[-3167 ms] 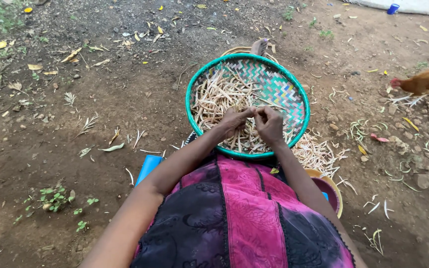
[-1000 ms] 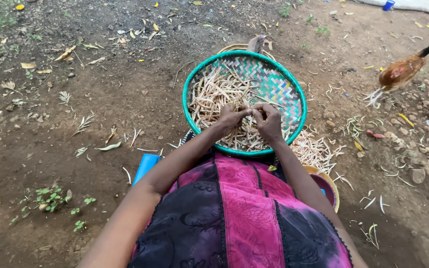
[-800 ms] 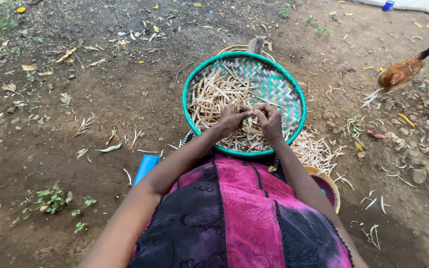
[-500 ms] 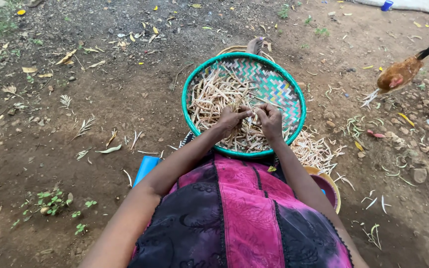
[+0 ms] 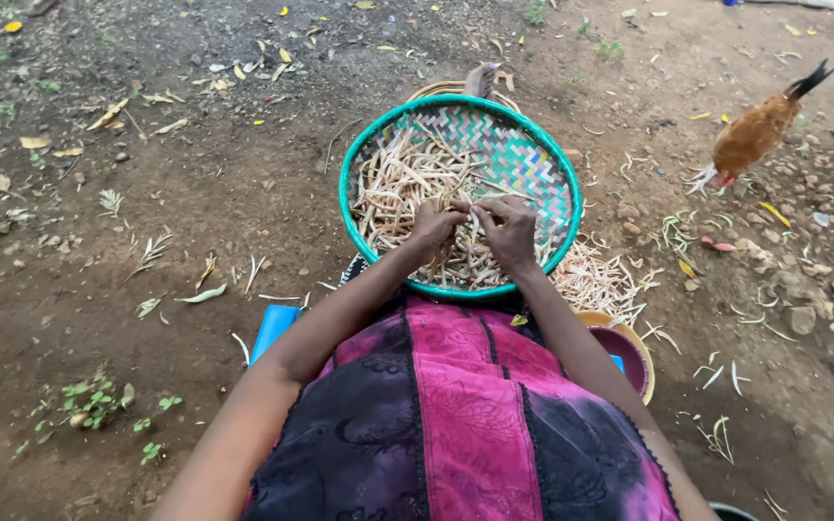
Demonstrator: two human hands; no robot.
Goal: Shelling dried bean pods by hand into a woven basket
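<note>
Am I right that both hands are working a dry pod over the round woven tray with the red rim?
Not quite: the woven tray's rim is green, not red, as the head view shows. The left hand and right hand do meet on a dry pod over it.

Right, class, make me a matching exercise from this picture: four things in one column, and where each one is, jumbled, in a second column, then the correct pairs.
Things:
1. woven tray
2. chicken
3. bowl
4. green weeds

Places:
A. lower left, on the dirt
B. under both hands
C. far right, among stones
D. beside the right elbow

Pairs: 1-B, 2-C, 3-D, 4-A
</note>
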